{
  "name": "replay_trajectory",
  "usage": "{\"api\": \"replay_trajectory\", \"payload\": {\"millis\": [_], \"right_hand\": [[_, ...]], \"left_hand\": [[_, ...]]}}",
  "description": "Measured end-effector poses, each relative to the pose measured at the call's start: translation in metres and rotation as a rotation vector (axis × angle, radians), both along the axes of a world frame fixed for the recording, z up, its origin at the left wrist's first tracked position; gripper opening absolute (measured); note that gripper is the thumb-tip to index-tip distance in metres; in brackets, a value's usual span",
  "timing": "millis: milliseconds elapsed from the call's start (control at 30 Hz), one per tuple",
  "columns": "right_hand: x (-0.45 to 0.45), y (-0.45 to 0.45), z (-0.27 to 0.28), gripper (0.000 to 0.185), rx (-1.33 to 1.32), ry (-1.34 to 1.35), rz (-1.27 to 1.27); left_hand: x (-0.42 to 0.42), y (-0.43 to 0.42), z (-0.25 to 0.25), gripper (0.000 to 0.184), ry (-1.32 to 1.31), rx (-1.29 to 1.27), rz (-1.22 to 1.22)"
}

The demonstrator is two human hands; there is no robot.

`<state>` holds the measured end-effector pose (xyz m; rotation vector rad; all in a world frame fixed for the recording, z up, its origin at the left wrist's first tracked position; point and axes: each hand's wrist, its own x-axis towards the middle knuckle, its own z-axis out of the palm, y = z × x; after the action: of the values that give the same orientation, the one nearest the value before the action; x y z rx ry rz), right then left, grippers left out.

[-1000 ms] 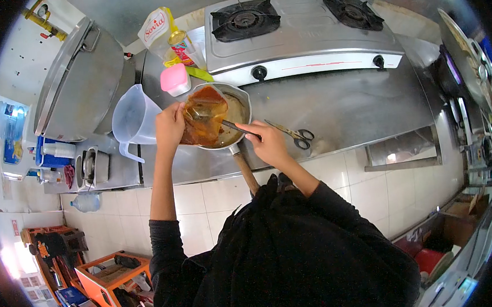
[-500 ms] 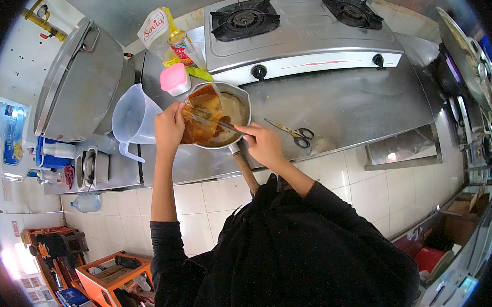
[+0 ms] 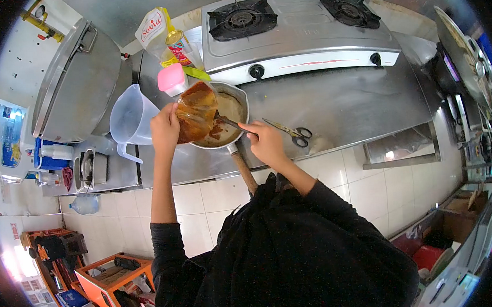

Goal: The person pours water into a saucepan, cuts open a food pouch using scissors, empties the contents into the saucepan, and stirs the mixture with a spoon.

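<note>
A clear plastic bag [image 3: 196, 108] smeared with brown-orange paste is tilted over the left part of a saucepan [image 3: 245, 105]. My left hand [image 3: 166, 126] grips the bag by its left edge. Closed round a dark-handled utensil [image 3: 232, 123] is my right hand [image 3: 266, 141], over the pan's lower right rim; the utensil's tip is at the bag's opening. Pale brown liquid with darker clumps lies in the pan. Its wooden handle [image 3: 243, 170] points toward my body. Scissors [image 3: 291, 131] rest on the counter right of my right hand.
A translucent jug [image 3: 132, 118] stands left of the pan. Behind are a pink-lidded tub [image 3: 172, 79], a can [image 3: 177, 45] and a Sovia pouch [image 3: 151, 32]. A two-burner stove [image 3: 301, 46] spans the back; a large metal pot [image 3: 75, 85] is at the left.
The utensil's head has come from inside the bag to its right edge, near the pan. The bag has shifted slightly left, and more of the pan's contents show.
</note>
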<state>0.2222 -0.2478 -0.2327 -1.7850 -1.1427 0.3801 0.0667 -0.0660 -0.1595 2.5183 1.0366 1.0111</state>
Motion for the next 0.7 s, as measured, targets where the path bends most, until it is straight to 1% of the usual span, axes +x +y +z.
{"api": "replay_trajectory", "payload": {"millis": [67,200,300,367,467,600,667,700], "right_hand": [[0.001,-0.004,0.004,0.035,0.002,0.024,0.003],[-0.001,-0.008,0.026,0.037,0.061,0.108,0.069],[-0.003,-0.001,0.025,0.033,-0.038,0.15,0.109],[-0.004,0.003,0.014,0.032,-0.017,0.121,0.103],[-0.007,0.004,0.012,0.031,-0.032,0.094,0.075],[-0.007,0.008,0.004,0.03,-0.063,0.083,0.035],[-0.006,0.009,-0.002,0.03,-0.057,0.023,0.022],[-0.006,0.01,-0.003,0.03,-0.055,-0.007,0.016]], "left_hand": [[-0.002,0.001,0.004,0.022,-0.034,-0.012,0.0],[-0.004,0.001,0.008,0.021,0.038,-0.034,0.003],[-0.003,-0.002,0.007,0.02,0.097,-0.021,-0.021],[-0.003,0.0,0.003,0.019,0.098,-0.047,-0.032],[0.001,-0.006,0.006,0.019,0.111,-0.063,-0.024],[0.0,-0.005,0.003,0.019,0.056,-0.026,-0.049],[-0.001,-0.003,0.001,0.019,0.015,-0.017,-0.064],[0.0,-0.005,0.005,0.019,0.037,-0.019,-0.047]]}}
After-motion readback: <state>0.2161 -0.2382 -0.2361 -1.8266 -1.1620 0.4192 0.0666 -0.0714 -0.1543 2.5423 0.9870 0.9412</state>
